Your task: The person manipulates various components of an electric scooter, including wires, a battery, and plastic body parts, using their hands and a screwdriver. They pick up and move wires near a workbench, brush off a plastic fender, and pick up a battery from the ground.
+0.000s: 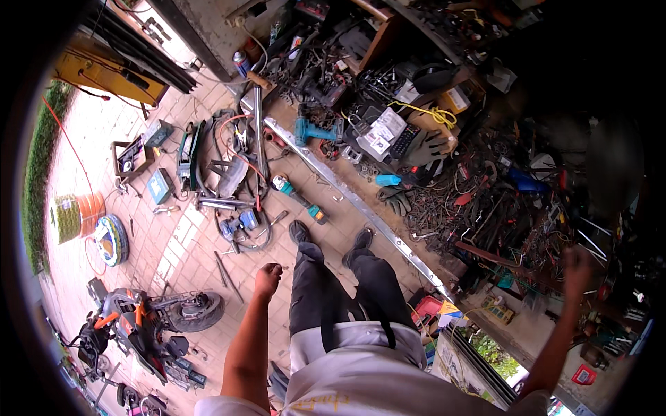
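My left hand (268, 279) hangs over the brick paving, left of my legs. Its fingers are curled closed, and a tiny dark bit shows at the fingertips, too small to name. Off to the right, my right hand (576, 269) is raised over the dark, cluttered workbench, close to a pile of metal parts and tools (538, 239). Blur and shadow hide its fingers. On the ground in front of my shoes lies a teal angle grinder (300, 199). A teal cordless drill (318, 130) rests on the bench across the metal edge strip.
A metal-edged bench border (361, 202) runs diagonally past my feet. Gloves (395, 200), a black case (383, 135) and yellow cord (437, 116) sit on the bench. On the paving stand a motorcycle (139, 326), a blue power tool (241, 225), metal tubes (226, 203) and an orange-and-green bucket (78, 215).
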Demonstrator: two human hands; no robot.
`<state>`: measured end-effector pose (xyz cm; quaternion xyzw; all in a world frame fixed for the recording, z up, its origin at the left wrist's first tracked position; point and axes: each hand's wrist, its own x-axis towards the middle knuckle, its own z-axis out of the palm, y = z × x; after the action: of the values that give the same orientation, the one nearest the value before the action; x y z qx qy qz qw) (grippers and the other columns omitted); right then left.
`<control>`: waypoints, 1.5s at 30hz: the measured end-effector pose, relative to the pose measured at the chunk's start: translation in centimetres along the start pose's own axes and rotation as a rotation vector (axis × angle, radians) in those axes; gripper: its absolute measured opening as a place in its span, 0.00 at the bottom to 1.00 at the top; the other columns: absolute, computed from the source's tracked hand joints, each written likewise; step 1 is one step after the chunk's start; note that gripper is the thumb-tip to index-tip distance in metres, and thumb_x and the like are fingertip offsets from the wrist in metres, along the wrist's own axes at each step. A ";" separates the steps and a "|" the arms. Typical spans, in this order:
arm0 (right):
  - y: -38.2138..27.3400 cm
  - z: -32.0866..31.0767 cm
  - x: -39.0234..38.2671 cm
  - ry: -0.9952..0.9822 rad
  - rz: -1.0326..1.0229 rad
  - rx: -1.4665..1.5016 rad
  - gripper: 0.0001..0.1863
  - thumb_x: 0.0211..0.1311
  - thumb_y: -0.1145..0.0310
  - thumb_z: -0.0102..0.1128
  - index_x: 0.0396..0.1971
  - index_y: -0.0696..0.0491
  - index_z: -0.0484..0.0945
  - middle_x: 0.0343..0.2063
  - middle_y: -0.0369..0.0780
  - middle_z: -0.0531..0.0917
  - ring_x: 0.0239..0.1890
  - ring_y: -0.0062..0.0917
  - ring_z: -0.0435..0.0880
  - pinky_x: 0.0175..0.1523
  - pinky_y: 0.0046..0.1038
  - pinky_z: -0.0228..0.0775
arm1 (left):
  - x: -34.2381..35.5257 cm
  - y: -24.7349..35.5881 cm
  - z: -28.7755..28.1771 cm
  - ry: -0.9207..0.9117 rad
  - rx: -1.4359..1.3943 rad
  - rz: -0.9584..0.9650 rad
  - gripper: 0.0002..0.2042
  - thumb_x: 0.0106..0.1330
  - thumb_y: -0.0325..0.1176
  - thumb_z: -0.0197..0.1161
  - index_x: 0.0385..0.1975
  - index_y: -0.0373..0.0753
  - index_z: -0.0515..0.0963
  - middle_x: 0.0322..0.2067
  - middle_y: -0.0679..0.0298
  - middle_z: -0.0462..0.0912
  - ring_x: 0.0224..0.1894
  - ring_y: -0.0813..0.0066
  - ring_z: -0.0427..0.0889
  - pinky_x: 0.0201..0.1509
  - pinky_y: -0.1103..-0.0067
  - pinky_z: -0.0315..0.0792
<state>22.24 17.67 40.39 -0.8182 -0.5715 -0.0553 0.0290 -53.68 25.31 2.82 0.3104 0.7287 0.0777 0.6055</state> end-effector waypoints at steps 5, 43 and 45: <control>-35.1 27.5 -6.0 -0.771 0.088 0.795 0.33 0.47 0.61 0.66 0.52 0.60 0.67 0.48 0.51 0.74 0.53 0.39 0.72 0.57 0.33 0.63 | 8.8 1.0 9.7 -0.143 0.011 0.162 0.13 0.65 0.36 0.53 0.38 0.31 0.75 0.27 0.63 0.79 0.28 0.78 0.75 0.34 0.81 0.69; -21.9 14.3 -15.6 -0.604 0.944 1.583 0.30 0.50 0.75 0.66 0.54 0.59 0.66 0.40 0.42 0.79 0.38 0.23 0.79 0.44 0.25 0.72 | 1.5 51.1 19.2 -0.019 0.352 1.761 0.09 0.61 0.27 0.48 0.36 0.31 0.72 0.34 0.52 0.73 0.39 0.52 0.69 0.47 0.66 0.62; -19.9 12.4 -12.3 -0.357 0.786 1.503 0.30 0.49 0.74 0.67 0.54 0.59 0.66 0.39 0.43 0.79 0.38 0.25 0.78 0.44 0.27 0.71 | -0.3 59.1 25.0 0.081 0.614 2.025 0.12 0.60 0.28 0.51 0.42 0.32 0.71 0.43 0.51 0.73 0.48 0.50 0.68 0.56 0.63 0.58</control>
<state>0.13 14.44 26.26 -0.7167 -0.1283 0.4805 0.4889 -9.17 65.62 25.59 0.9100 0.1381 0.3690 0.1290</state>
